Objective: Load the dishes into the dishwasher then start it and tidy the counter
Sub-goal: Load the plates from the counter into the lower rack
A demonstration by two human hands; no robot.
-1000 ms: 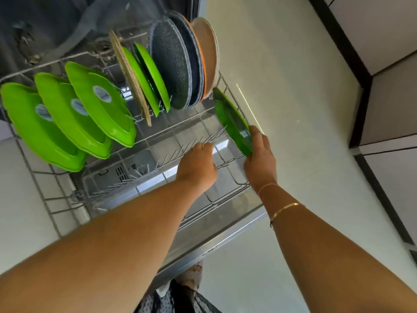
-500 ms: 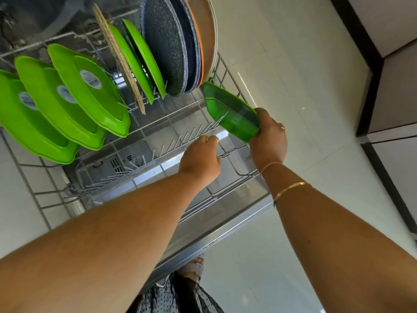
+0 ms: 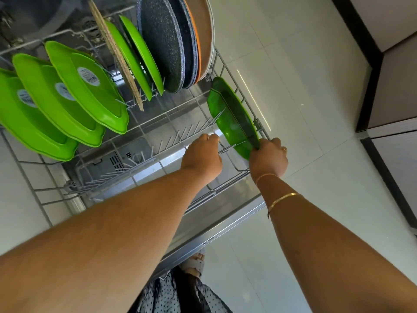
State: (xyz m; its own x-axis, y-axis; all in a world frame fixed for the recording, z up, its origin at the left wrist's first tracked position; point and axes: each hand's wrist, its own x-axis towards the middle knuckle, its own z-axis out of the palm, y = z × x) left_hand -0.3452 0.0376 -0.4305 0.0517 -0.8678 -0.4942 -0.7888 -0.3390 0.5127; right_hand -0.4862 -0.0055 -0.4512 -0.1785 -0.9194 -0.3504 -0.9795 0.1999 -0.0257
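head view, lower rack [image 3: 228, 71] pulled out, centre frame.

- plate [image 3: 230, 123]: green, on edge, right of centre, just inside the rack's right wall. its long axis runs from the right hand up the frame and slightly left. the lower rim sits among the last tines [image 3: 180, 136] of the near row; not clear whether it is fully seated.
- right hand [image 3: 268, 157]: fingers curled, pinching the plate's near end. it is the nearer hand and is doing the carrying.
- left hand [image 3: 202, 158]: just left of the plate, fingers curled at the tine row. cannot tell whether it holds a wire or only rests there.
- other green plates [image 3: 67, 105] stand at the left, dark pans [image 3: 162, 46] at top centre.

judgement: slotting step. the plate lies ahead of the right hand, so the next move is likely a short push along its axis, down between the tines. risk: the rim rides over a tine and the plate tips left.
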